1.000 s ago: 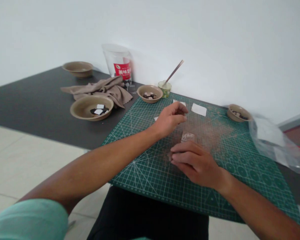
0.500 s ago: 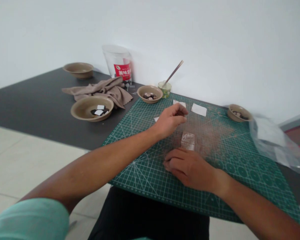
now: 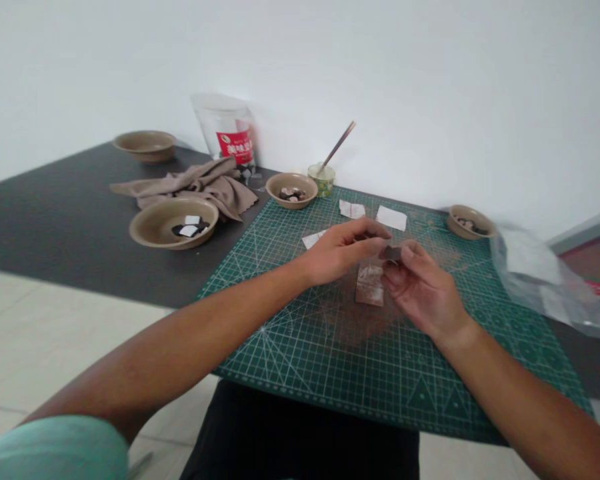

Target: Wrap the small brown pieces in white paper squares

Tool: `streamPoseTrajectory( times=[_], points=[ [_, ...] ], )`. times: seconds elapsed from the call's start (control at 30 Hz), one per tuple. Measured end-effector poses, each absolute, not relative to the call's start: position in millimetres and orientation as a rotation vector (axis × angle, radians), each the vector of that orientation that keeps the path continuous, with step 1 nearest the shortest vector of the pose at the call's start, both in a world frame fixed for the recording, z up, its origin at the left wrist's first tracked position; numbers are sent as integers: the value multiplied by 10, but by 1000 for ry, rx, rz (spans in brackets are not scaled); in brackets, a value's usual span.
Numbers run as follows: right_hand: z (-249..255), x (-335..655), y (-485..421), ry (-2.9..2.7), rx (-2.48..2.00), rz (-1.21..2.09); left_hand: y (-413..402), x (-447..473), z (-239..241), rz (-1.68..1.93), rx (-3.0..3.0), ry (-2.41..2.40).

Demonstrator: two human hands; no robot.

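In front of me my right hand (image 3: 427, 290) pinches a small dark flat piece (image 3: 393, 253) between thumb and fingers. My left hand (image 3: 343, 250) meets it from the left, thumb and fingertips closed at the piece's left edge. Just below them, a dust-covered rectangular pad (image 3: 370, 287) lies on the green cutting mat (image 3: 300, 347). Reddish-brown dust is spread around the pad. Beyond my left hand lie pale paper-like pieces: one square (image 3: 392, 218), another with brown smears (image 3: 353, 209), and a third (image 3: 313, 239) partly covered by that hand.
Left of the mat are a bowl (image 3: 140, 230) with black and white pieces, a crumpled cloth (image 3: 195, 187), another bowl (image 3: 147, 147) and a clear plastic tub (image 3: 225, 130). Behind stand a bowl of small pieces (image 3: 285, 181) and a cup (image 3: 325, 181) holding a stick. At right are a bowl (image 3: 463, 227) and plastic bag (image 3: 535, 267).
My right hand has risen from beside the pad, turned, and now shows the small dark piece in its fingers. My left hand has come to meet it. The view has shifted slightly.
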State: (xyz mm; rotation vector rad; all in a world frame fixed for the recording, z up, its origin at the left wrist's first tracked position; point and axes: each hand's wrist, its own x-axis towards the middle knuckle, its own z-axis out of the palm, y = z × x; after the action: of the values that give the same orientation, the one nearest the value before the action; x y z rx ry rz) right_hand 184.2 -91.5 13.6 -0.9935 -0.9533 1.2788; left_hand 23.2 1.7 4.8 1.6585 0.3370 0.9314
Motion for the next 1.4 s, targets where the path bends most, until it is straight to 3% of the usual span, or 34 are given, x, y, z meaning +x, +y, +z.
streamPoseTrajectory(
  times=[0.43,1.4],
  points=[
    [102,1839,-879,-791,-904,1470,-12,266,58,871,1751,420],
    [86,1873,-911,-808,-902,1476,-26,252,56,846,1664,312]
  ],
)
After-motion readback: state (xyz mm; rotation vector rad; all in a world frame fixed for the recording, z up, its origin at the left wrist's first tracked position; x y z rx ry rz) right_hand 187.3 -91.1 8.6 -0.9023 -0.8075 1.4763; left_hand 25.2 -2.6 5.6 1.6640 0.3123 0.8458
